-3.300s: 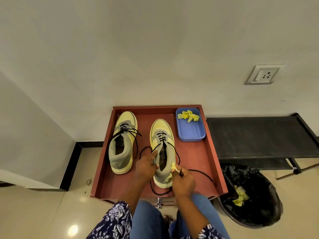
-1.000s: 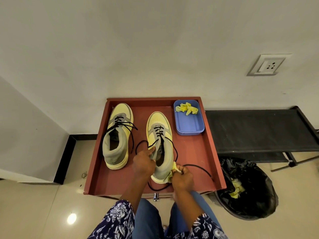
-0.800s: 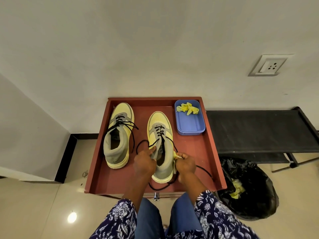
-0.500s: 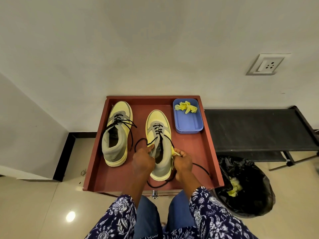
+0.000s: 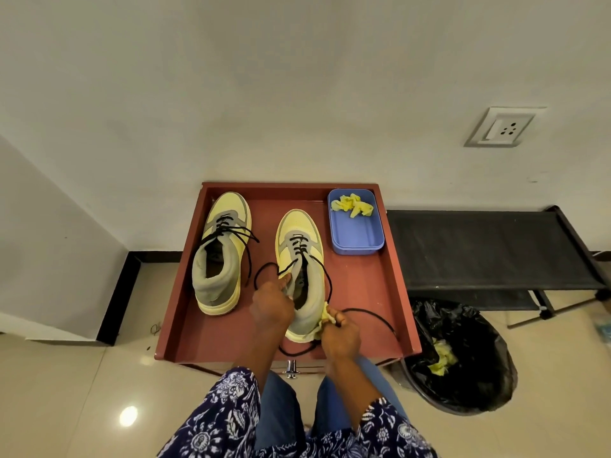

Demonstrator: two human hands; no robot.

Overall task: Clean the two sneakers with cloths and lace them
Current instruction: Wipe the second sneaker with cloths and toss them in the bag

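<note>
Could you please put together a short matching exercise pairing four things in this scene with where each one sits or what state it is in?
Things:
1. blue container
2. left-hand sneaker
3. black bin bag
4. small yellow cloth

Places or states:
A. on the floor, right of the red tray
B. pinched in the right hand
C. far right corner of the tray
D. untouched, by the tray's left wall

Pairs: 1-C, 2-D, 3-A, 4-B

The right sneaker's [image 5: 302,259] heel hides behind both hands — left hand [image 5: 271,305], right hand [image 5: 340,335] — the lace [image 5: 367,313] loops beneath it unseen.
</note>
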